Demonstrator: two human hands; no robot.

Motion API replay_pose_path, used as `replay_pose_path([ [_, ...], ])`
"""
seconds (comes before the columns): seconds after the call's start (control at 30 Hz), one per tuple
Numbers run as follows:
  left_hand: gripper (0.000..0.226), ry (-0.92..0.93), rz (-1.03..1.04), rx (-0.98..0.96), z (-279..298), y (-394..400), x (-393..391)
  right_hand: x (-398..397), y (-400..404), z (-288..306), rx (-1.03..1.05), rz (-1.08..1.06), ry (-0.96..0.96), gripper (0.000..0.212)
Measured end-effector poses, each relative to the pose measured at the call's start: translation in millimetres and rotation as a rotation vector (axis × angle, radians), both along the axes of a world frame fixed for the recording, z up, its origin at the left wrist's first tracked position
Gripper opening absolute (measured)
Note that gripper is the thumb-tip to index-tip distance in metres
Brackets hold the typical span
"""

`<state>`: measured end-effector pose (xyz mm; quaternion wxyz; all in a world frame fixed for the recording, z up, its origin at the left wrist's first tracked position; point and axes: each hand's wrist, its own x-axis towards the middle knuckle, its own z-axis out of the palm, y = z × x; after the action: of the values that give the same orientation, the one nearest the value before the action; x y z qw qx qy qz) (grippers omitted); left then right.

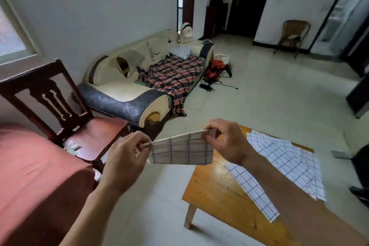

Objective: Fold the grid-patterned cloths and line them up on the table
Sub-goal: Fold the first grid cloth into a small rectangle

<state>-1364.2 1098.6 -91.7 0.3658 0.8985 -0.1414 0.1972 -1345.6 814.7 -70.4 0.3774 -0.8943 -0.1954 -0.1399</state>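
Observation:
A folded grid-patterned cloth point(180, 149) hangs in the air between my hands, left of the wooden table point(213, 189). My left hand point(125, 158) pinches its upper left corner. My right hand point(223, 142) pinches its upper right corner. The fold runs along the top edge and the rest droops below. Several more grid-patterned cloths point(287, 162) lie spread and overlapping on the table's right part, partly hidden by my right forearm.
A dark wooden chair point(65, 114) with a red seat stands at the left, beside a red-covered surface point(34, 175). A worn sofa point(143, 78) with a plaid blanket sits behind. Pale tiled floor point(269, 94) stretches beyond the table.

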Motion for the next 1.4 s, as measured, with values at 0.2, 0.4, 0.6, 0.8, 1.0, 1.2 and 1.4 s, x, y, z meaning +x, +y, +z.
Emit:
replay_pose_path([
  [0.2,0.017,0.09,-0.122,0.003,-13.4,-37.1,61.1,35.8,-30.9,-28.5,0.109,-0.188,0.022,0.006],
  [0.4,0.019,0.187,-0.176,0.003,-23.4,-67.4,117.3,52.3,-50.7,-69.7,0.277,-0.333,0.13,0.009],
  [0.6,0.017,0.315,-0.314,0.019,-55.6,-99.2,164.9,55.9,-70.6,-101.4,0.335,-0.59,0.204,0.012],
  [0.8,0.016,0.432,-0.413,0.022,-93.3,-126.0,207.6,65.4,-74.9,-124.2,0.352,-0.849,0.277,0.008],
  [1.0,0.016,0.535,-0.538,0.015,-125.3,-131.7,251.8,79.6,-65.9,-148.1,0.392,-0.999,0.4,0.006],
  [1.2,0.019,0.7,-0.577,0.042,-185.0,-134.1,276.7,93.3,-63.8,-199.8,0.374,-1.011,0.548,0.01],
  [1.4,0.017,0.779,-0.574,0.111,-262.1,-155.1,296.2,102.9,-79.9,-277.6,0.315,-1.027,0.695,0.01],
])
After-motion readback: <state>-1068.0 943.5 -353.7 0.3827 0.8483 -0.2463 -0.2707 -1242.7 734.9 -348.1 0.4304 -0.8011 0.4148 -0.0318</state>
